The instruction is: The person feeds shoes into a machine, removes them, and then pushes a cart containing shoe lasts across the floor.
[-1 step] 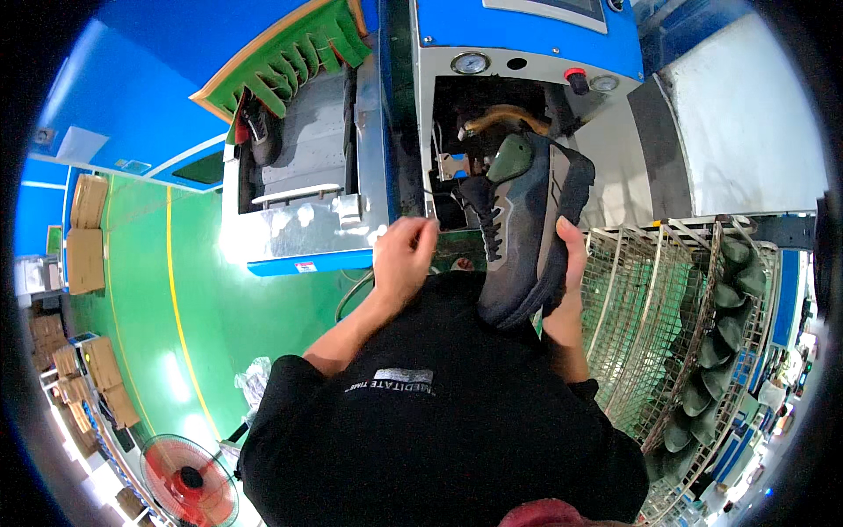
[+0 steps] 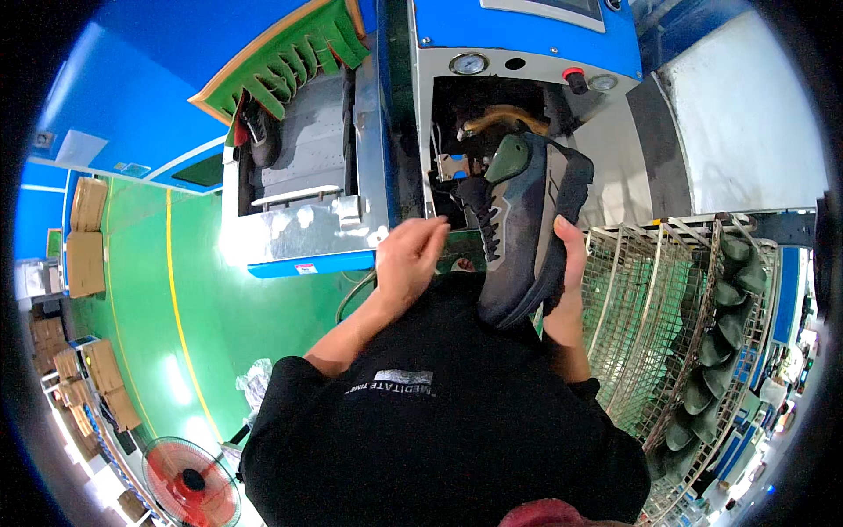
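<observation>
My right hand (image 2: 566,277) grips a dark grey sneaker (image 2: 520,224) along its sole, with the thumb on the sole's edge. The sneaker stands toe toward me, its black laces on the left side. A green shoe last (image 2: 511,158) shows in its collar. My left hand (image 2: 411,256) is closed beside the laces, apart from the shoe. Its fingers are curled together and nothing shows in them. Beyond the shoe is the machine opening (image 2: 448,105), with a curved brown pad (image 2: 505,117) inside, partly hidden by the heel.
At the left stands a conveyor machine (image 2: 303,180) with a green strip curtain (image 2: 290,66) and another dark shoe (image 2: 259,132) under it. A wire rack (image 2: 637,299) with several dark green lasts (image 2: 711,351) is close on my right. A red fan (image 2: 190,481) stands behind left.
My left hand has shifted slightly right, nearer to the laces, and its fingers now point more toward the shoe. The sneaker and my right hand have barely moved.
</observation>
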`<state>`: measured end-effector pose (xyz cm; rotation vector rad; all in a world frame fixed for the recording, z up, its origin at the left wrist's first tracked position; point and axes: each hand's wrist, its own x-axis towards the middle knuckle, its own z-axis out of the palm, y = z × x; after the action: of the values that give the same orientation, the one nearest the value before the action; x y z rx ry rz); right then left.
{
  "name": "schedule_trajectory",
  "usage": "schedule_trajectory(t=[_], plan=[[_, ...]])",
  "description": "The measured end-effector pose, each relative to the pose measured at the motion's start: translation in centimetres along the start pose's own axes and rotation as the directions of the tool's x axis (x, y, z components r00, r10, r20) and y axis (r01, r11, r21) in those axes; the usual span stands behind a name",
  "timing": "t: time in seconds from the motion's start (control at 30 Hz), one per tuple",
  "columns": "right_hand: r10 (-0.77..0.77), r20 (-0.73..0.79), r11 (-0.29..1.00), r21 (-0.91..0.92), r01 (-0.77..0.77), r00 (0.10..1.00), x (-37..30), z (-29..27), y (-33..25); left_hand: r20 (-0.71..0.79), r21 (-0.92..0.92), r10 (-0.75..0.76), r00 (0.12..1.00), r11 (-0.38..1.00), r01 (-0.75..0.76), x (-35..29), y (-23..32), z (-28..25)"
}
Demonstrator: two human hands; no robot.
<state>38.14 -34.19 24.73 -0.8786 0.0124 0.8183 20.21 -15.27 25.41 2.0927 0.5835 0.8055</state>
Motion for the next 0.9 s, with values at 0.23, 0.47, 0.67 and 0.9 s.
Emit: schedule_trajectory(t=[0.23, 0.47, 0.67, 0.9], plan=[[-0.275, -0.074, 0.885, -0.408, 0.222, 0.959, -1.9, 6.1, -1.6, 0.114, 0.046, 0.056, 0.992, 0.997, -0.061, 2.2, 1.5, 3.0], [-0.368, 0.013, 0.818, -0.47, 0.33, 0.93, -3.2, 7.3, -2.4, 0.182, 0.09, 0.048, 0.982, 0.994, -0.065, 2.0, 2.3, 3.3], [-0.331, -0.022, 0.848, -0.446, 0.287, 0.944, -3.1, 5.6, -2.5, 0.045, -0.019, -0.019, 0.999, 1.0, 0.019, 2.7, 2.7, 3.6], [0.01, 0.085, 0.977, 0.213, -0.028, 0.996, -1.3, -1.2, 0.2, 0.703, -0.524, -0.135, 0.698, 0.566, 0.637, 1.0, 1.5, 2.7]])
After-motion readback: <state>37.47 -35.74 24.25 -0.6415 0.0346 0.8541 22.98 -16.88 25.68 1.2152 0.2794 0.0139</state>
